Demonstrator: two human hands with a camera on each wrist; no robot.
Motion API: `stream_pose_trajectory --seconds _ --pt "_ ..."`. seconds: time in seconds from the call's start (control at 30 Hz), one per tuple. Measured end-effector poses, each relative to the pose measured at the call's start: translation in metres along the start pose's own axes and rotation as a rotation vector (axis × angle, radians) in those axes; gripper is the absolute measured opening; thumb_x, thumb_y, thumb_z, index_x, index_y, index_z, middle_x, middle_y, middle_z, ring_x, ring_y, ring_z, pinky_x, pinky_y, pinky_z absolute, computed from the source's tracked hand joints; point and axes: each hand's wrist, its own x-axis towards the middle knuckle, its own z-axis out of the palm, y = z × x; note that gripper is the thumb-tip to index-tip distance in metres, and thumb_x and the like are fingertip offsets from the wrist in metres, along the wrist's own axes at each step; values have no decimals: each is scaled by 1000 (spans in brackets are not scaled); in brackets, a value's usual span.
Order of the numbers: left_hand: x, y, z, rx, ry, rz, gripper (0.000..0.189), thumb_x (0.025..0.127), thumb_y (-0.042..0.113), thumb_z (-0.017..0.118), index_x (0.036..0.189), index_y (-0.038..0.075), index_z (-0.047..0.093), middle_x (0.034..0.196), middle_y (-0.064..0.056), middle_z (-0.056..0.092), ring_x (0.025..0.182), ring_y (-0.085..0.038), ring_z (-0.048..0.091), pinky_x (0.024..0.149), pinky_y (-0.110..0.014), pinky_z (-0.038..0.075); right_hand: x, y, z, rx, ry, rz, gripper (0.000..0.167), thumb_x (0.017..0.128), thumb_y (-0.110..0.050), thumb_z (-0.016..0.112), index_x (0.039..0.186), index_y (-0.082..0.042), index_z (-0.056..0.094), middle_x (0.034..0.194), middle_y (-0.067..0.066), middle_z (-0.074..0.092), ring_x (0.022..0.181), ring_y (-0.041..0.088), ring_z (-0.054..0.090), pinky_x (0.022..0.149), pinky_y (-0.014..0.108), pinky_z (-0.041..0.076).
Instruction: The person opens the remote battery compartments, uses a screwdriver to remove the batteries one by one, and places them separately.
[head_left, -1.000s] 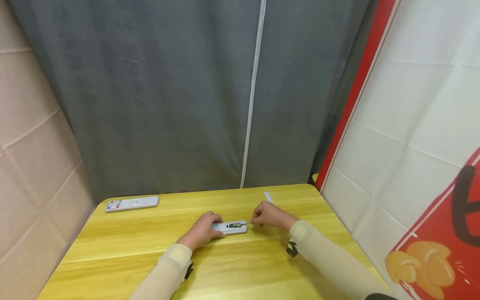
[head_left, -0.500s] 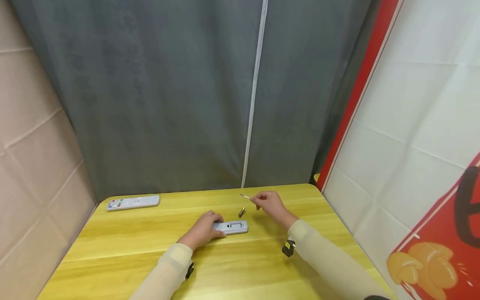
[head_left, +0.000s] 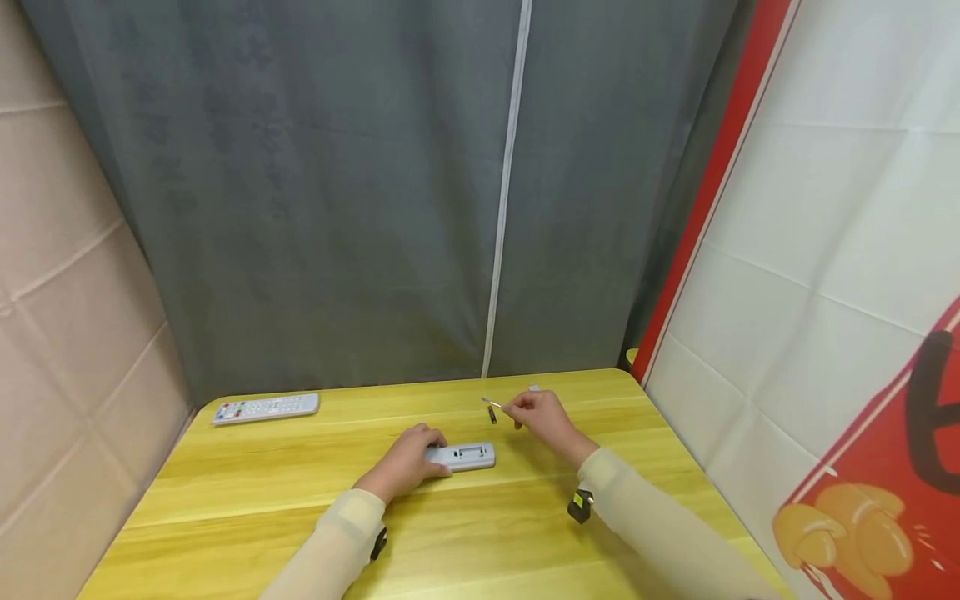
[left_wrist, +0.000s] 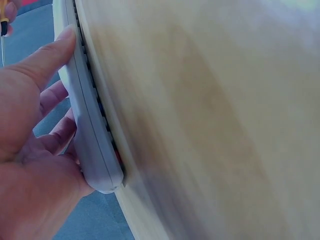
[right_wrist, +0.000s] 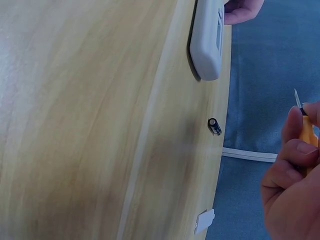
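A white remote (head_left: 467, 455) lies face down on the yellow table (head_left: 262, 500), its battery bay uncovered. My left hand (head_left: 411, 457) grips its left end; the left wrist view shows the fingers and thumb curled round the remote (left_wrist: 90, 140). My right hand (head_left: 534, 412) hovers beyond the remote and pinches a small orange-handled screwdriver (right_wrist: 306, 127), its thin tip (head_left: 489, 402) pointing left. A small dark battery (head_left: 492, 414) lies loose on the table just under that tip, also seen as the battery (right_wrist: 214, 126) near the far edge.
A small white battery cover (head_left: 534, 387) lies by the table's far edge, behind my right hand. A second white remote (head_left: 266, 407) with coloured buttons sits at the back left. A grey curtain hangs behind the table and a white-and-red banner stands on the right.
The battery left the remote's bay and rolled toward the far edge. My right hand rose from the remote with the screwdriver and moved back. The left hand stayed put.
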Motion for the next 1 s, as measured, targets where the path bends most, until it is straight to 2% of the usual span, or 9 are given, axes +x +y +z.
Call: stream_pose_trajectory --seconds 0.13,0.37,0.57,0.67,0.83,1.0 --pt "0 1 0 0 1 5 39 91 26 95 120 9 75 113 -5 64 102 -21 59 95 -48 53 -2 2 0 3 2 17 16 105 -18 78 92 -9 81 82 4 75 68 14 52 59 26 40" --pt "0 2 0 6 -4 -1 41 91 27 94 122 9 75 114 -5 64 102 -21 59 95 -49 53 -8 4 1 5 36 13 8 103 -9 75 98 -5 80 80 8 74 69 14 55 63 28 44" --pt "0 0 2 5 -2 -2 40 91 27 94 121 9 75 113 -4 64 102 -20 59 95 -48 53 -10 6 2 -12 39 18 7 101 -9 77 94 -7 76 75 0 70 63 12 50 57 25 41" --pt "0 -1 3 4 -2 -3 40 91 28 94 121 10 75 113 -4 64 102 -20 59 95 -48 53 -11 8 2 -26 37 22 9 101 -10 78 93 -8 75 74 -2 69 62 11 52 57 25 43" --pt "-1 -1 2 3 2 -4 40 91 28 94 121 10 75 114 -3 64 103 -20 59 96 -49 53 -14 9 2 -87 61 4 11 101 -12 80 92 -10 74 77 -3 66 67 13 49 62 29 44" --pt "-1 0 2 -4 1 -12 40 91 27 94 122 10 75 113 -2 64 102 -20 59 96 -48 53 -18 9 0 -195 119 -14 12 101 -14 79 92 -12 73 84 -2 67 74 16 50 70 34 45"
